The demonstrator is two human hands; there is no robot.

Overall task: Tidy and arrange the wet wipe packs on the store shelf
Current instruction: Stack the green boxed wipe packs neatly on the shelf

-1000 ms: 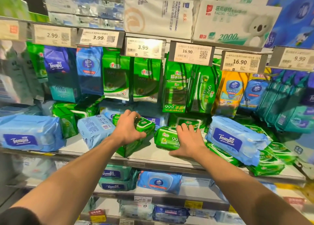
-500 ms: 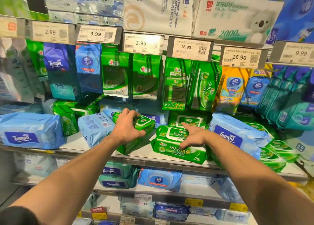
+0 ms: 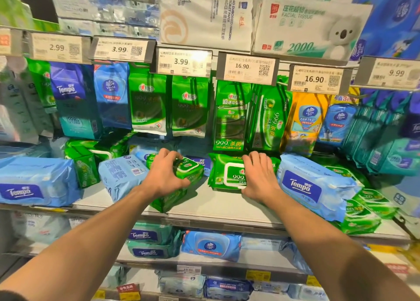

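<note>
I am gripping a stack of green plastic wet wipe packs (image 3: 181, 175) with my left hand (image 3: 162, 174), fingers curled over the top pack, on the grey metal shelf (image 3: 218, 212). My right hand (image 3: 258, 175) is clasping another green flip-lid pack (image 3: 227, 173) just right of that stack, beside the blue Tempo pack (image 3: 311, 187).

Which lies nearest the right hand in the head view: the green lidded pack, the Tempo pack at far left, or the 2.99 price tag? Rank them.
From the right hand:
1. Green lidded pack, under its fingers.
2. 2.99 price tag, upper left.
3. Tempo pack, far left shelf end.
</note>
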